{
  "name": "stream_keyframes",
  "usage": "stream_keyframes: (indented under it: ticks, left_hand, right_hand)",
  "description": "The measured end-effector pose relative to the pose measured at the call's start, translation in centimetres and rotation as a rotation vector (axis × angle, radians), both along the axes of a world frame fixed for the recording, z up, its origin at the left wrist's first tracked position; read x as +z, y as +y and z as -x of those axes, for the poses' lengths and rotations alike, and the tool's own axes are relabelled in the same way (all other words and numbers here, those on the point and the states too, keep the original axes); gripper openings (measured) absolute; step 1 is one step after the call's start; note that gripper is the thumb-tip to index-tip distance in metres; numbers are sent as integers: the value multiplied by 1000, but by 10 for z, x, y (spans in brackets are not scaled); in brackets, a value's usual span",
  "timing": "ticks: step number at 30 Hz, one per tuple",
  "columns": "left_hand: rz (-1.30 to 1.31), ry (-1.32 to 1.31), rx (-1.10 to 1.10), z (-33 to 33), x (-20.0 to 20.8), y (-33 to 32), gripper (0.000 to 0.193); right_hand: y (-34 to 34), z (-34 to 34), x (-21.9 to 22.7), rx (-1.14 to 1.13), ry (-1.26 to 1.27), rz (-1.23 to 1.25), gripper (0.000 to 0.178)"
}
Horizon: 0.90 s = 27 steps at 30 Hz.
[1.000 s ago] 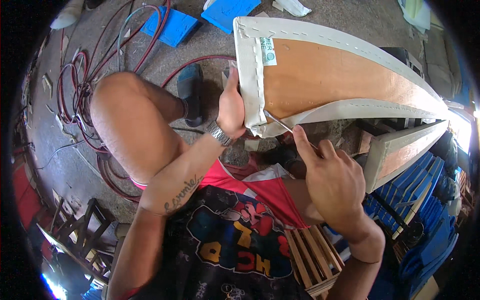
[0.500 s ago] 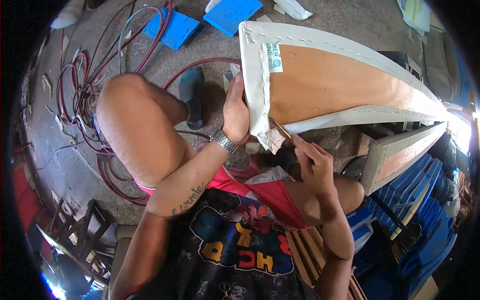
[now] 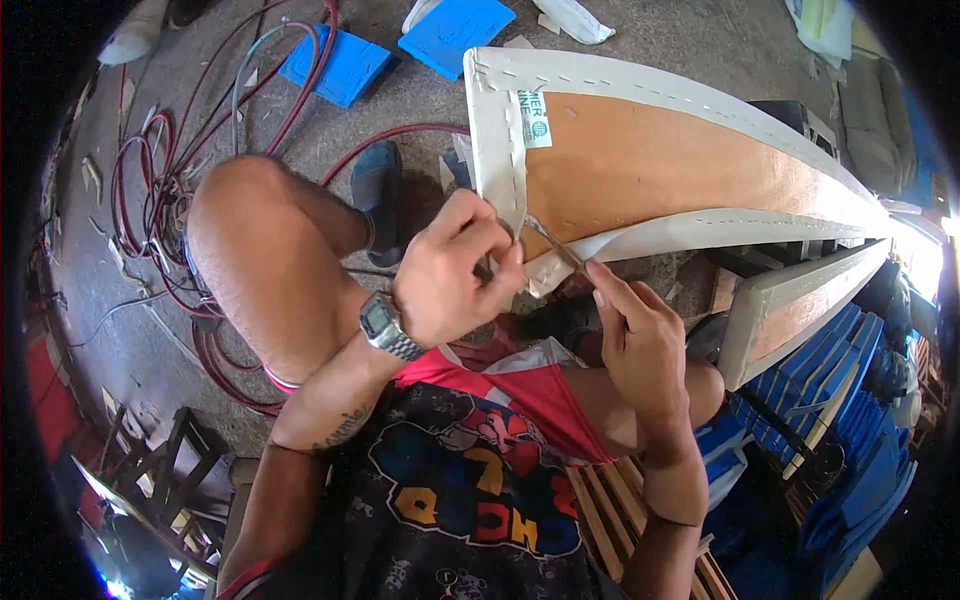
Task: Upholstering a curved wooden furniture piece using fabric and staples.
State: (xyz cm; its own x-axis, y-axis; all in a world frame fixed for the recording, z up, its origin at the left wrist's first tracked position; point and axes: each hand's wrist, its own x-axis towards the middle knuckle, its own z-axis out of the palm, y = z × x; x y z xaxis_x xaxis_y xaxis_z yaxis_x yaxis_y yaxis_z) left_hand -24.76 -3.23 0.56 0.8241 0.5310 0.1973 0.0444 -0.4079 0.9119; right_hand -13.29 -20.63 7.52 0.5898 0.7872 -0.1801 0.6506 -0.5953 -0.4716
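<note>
A long upholstered panel [image 3: 650, 170] reaches away from me to the right, its brown board bare in the middle. A white cover [image 3: 495, 145] wraps its rim and is fixed by a row of staples; at the near corner the cover hangs loose. My left hand [image 3: 450, 278] is closed in a pinch at the cover's edge by that corner; whether a staple is also between the fingertips is hidden. In my right hand [image 3: 640, 345] is a thin metal prying tool [image 3: 558, 245]. Its tip rests against the stapled edge beside my left fingers.
A second upholstered panel [image 3: 775, 320] lies at the right, beside stacked blue panels [image 3: 820, 385]. Red hoses [image 3: 165, 170] coil over the floor at the left. Blue flat pieces [image 3: 455, 35] lie at the far side. Wooden slats [image 3: 610, 500] are beside my right arm.
My left hand has left the panel's side edge and come round to pinch at the near corner. The tool's tip has shifted slightly left and up, and the panel has shifted slightly left in view.
</note>
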Motion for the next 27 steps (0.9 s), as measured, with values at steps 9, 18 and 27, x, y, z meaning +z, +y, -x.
stream_keyframes:
  ticks: [9,18,27]
  left_hand:
    - [775,-154,383,-30,-52,-4,30]
    - [1306,-57,567,-52,-39,-19,41]
    - [1357,-235,376,-47,-37,-17,45]
  right_hand:
    - [25,-12,32,204,-199,303,41]
    - [58,-12,60,477,-509,572,39]
    - [3,-12,-34,2,132,-246,27]
